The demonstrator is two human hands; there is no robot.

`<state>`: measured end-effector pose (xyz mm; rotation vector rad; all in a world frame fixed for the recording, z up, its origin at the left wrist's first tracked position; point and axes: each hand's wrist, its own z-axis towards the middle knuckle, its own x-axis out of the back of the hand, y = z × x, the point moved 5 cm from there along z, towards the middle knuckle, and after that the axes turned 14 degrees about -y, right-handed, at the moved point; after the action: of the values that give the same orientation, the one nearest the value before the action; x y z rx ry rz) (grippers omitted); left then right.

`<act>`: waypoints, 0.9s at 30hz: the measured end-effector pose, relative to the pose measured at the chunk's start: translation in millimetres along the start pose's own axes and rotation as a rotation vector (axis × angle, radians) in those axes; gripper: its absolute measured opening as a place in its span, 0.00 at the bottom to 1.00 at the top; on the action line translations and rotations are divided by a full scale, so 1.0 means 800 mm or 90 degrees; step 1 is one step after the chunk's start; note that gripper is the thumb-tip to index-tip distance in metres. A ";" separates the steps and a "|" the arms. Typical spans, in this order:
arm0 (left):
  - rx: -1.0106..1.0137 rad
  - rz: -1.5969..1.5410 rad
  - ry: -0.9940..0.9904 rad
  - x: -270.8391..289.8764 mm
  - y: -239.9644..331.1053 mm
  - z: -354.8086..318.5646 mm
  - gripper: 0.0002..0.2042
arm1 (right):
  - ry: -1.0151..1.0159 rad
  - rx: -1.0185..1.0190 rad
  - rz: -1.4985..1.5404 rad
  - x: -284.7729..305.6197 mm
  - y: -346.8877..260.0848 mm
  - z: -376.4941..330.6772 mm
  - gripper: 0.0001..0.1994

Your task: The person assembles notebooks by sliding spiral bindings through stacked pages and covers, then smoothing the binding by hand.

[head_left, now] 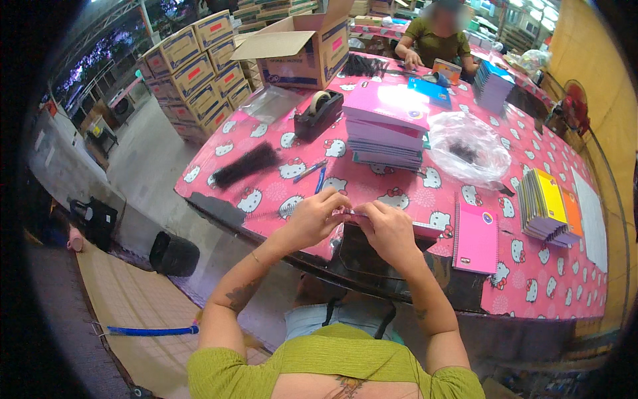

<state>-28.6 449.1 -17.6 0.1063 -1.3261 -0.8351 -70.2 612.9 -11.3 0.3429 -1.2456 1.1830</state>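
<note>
At the near table edge, my hands meet with fingertips pinched together. My left hand (322, 214) is closed at one end of a thin spiral binding coil (269, 213), which trails left over the cloth. My right hand (392, 229) is closed on the edge of a notebook (428, 230); its pink side shows to the right of the hand. The fingers hide the exact spot where coil and notebook meet. Just beyond my left hand lie two pens (321, 178). To the right, a pink spiral notebook (476, 238) lies flat.
A tall notebook stack (385, 126) stands mid-table between a tape dispenser (319, 114) and a plastic bag (468, 149). Black coils (247, 165) lie left; yellow notebooks (543, 206) right. An open carton (299, 56) sits at the back. A co-worker (435, 43) sits across.
</note>
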 end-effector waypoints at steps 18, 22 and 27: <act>0.036 0.054 -0.061 -0.002 0.007 0.021 0.13 | -0.062 -0.030 -0.074 0.019 0.018 -0.019 0.11; 0.058 0.280 0.001 -0.030 0.011 0.026 0.27 | -0.078 -0.049 -0.050 0.014 0.026 -0.014 0.09; 0.184 0.367 0.043 -0.140 0.018 -0.030 0.45 | -0.025 -0.048 -0.048 0.013 0.029 -0.016 0.08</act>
<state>-1.2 515.7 -107.5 -0.0225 -1.3125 -0.1504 -83.9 637.1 -15.6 0.3554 -1.2968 1.0656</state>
